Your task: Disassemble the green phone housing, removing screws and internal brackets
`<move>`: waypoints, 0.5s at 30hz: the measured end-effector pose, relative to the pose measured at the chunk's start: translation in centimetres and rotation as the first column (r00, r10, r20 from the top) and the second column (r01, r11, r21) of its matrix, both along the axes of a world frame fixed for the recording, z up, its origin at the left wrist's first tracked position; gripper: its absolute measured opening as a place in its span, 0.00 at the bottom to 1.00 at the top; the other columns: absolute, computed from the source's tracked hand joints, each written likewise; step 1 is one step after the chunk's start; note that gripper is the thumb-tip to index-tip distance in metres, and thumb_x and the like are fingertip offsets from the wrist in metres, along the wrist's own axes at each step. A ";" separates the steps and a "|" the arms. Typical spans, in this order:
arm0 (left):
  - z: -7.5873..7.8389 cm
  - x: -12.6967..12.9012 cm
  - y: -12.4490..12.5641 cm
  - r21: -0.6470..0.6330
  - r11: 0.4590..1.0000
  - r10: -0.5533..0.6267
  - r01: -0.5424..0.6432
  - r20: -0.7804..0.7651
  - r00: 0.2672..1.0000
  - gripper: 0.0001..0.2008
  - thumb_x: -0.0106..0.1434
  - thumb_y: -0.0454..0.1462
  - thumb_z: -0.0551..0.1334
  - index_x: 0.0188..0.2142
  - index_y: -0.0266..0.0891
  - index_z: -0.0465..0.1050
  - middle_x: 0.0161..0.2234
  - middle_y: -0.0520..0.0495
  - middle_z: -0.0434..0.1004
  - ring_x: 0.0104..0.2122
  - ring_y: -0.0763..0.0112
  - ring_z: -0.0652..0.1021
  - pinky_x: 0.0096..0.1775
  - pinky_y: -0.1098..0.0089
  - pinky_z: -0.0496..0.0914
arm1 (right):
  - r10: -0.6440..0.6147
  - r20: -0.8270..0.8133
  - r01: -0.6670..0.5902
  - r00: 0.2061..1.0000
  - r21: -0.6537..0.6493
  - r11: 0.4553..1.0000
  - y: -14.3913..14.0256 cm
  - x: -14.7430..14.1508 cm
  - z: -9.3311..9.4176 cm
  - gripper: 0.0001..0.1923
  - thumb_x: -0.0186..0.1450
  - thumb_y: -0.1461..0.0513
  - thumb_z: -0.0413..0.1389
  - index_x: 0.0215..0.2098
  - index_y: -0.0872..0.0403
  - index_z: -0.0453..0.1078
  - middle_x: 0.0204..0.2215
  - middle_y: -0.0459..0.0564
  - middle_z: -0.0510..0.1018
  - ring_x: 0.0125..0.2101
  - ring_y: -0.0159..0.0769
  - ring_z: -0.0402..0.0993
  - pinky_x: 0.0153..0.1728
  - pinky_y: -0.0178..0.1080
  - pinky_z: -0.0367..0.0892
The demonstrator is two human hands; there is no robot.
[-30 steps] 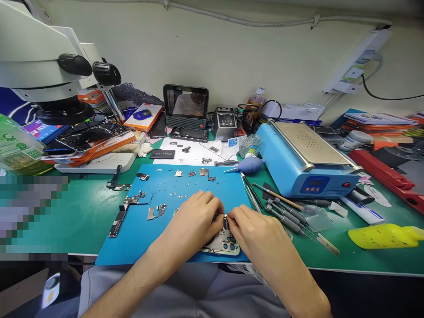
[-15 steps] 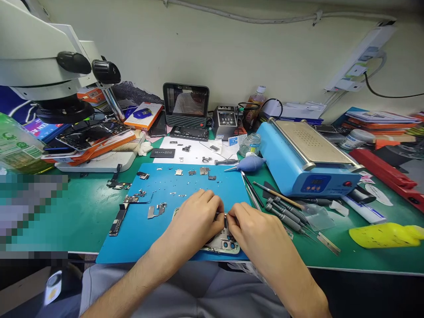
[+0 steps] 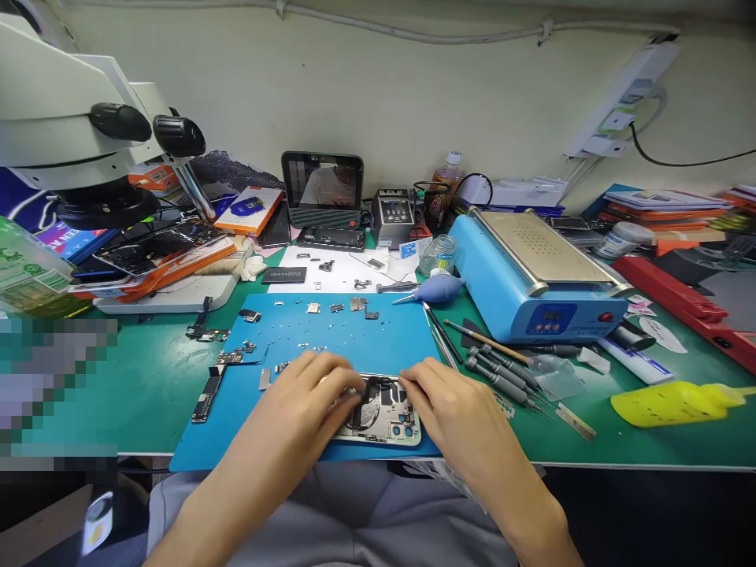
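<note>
An opened phone housing [image 3: 387, 413] lies at the mat's front edge, its inside facing up. A round silvery patch, a black strip and two blue-tinted round camera openings show in it. My left hand [image 3: 304, 405] covers the housing's left part, with curled fingers and thumb gripping it; the fingertips sit beside the black strip. At the far right edge of the housing, my right hand [image 3: 440, 398] has its thumb and index finger pinched on the rim. Whether a small part sits in either hand's fingertips is hidden.
Small parts and screws lie on the blue mat [image 3: 307, 316], with a logic board [image 3: 204, 398] at its left. Screwdrivers [image 3: 502, 376], a blue air blower [image 3: 440, 289], a blue heating plate machine [image 3: 525, 303] and a yellow bottle [image 3: 667, 403] are rightward. A microscope [image 3: 71, 134] overhangs the left.
My left hand has shifted left, away from my right hand, uncovering the middle of the housing. My right hand stays at the far rim. The view has turned slightly.
</note>
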State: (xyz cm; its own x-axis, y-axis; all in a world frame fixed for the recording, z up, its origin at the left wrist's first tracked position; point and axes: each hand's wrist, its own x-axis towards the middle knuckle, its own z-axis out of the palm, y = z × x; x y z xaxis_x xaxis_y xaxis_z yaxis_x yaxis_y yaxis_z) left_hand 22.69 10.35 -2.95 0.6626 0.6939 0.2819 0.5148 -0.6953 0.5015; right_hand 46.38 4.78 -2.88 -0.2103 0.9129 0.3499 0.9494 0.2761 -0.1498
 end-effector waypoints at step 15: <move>-2.3 -1.6 0.0 -0.085 0.993 -0.081 0.087 0.069 0.994 0.12 0.78 0.36 0.64 0.57 0.50 0.73 0.55 0.51 0.79 0.53 0.60 0.78 0.53 0.60 0.74 | -0.476 0.068 0.456 0.877 0.195 0.868 -0.3 3.4 -0.1 0.19 0.78 0.51 0.53 0.41 0.53 0.80 0.41 0.51 0.79 0.24 0.38 0.74 0.20 0.40 0.55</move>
